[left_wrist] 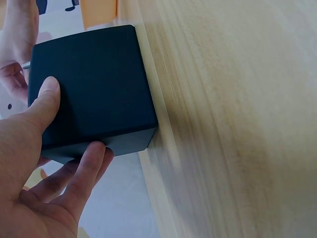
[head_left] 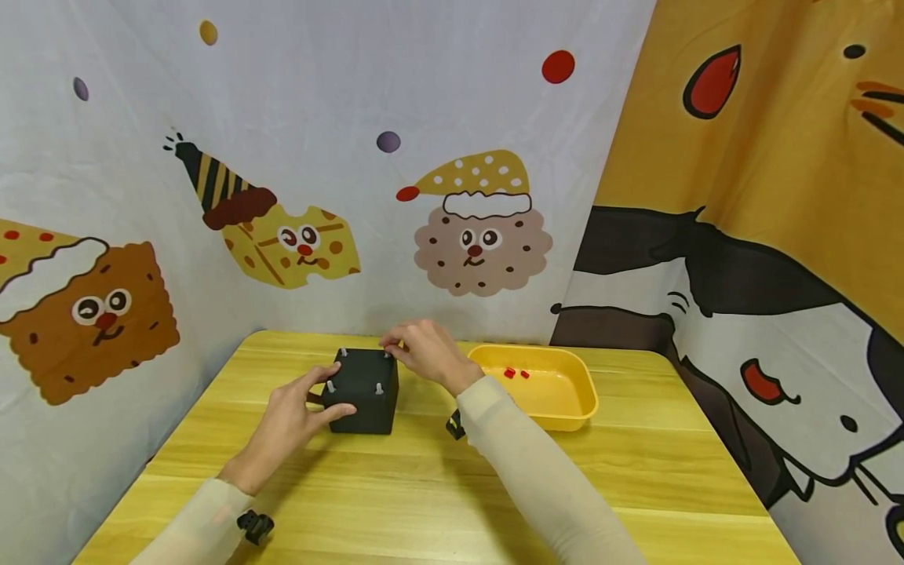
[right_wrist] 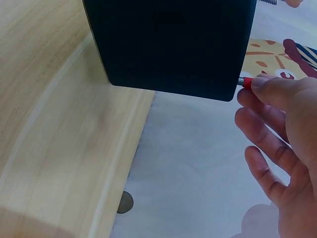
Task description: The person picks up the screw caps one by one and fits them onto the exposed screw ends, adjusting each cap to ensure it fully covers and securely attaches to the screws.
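A black box stands on the table with a metal threaded bolt upright near each corner of its top. My left hand holds the box at its left side, thumb on the near face and fingers round the left, as the left wrist view shows. At the far right corner, my right hand pinches a small red cap-like piece between thumb and index finger. That piece sits at the end of a bolt; the fingertips partly cover it. The other right fingers are loosely bent, off the box.
To the right of the box is a yellow tray, with two small red pieces in it. My right forearm passes over its near left corner. A printed cloth hangs behind the wooden table.
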A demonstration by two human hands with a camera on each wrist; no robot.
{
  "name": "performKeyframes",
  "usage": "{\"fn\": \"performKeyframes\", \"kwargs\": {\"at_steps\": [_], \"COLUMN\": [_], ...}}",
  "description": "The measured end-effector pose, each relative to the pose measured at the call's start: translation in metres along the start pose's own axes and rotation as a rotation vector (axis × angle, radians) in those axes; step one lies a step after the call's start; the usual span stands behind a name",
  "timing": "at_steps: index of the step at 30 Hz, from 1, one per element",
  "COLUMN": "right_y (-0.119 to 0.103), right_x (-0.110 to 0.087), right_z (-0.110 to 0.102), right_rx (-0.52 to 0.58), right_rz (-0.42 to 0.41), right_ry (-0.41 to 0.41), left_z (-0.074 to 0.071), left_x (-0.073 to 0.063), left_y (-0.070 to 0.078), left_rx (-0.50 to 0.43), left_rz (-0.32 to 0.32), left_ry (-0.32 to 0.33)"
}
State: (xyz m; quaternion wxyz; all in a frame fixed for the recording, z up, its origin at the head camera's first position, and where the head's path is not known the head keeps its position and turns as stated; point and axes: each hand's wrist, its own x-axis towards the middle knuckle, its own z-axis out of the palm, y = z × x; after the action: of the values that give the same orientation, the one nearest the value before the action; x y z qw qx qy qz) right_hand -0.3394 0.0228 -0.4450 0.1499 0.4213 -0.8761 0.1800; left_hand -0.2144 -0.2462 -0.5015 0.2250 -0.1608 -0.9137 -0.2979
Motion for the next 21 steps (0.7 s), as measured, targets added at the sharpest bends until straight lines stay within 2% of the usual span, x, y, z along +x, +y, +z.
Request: {"fn": "performKeyframes", "kwargs": {"at_steps": [21], "right_y": [-0.0034], "right_x": [-0.0015], "right_z": [-0.0032], "right_rx": [-0.005], "right_rz": [0.044], "right_ry": [-0.036], "left_z": [-0.0018], "left_x": [-0.0008], "left_y": [0.0015], "left_rx": [0.01], "left_rz": [0.013], "left_ry": [0.012]}}
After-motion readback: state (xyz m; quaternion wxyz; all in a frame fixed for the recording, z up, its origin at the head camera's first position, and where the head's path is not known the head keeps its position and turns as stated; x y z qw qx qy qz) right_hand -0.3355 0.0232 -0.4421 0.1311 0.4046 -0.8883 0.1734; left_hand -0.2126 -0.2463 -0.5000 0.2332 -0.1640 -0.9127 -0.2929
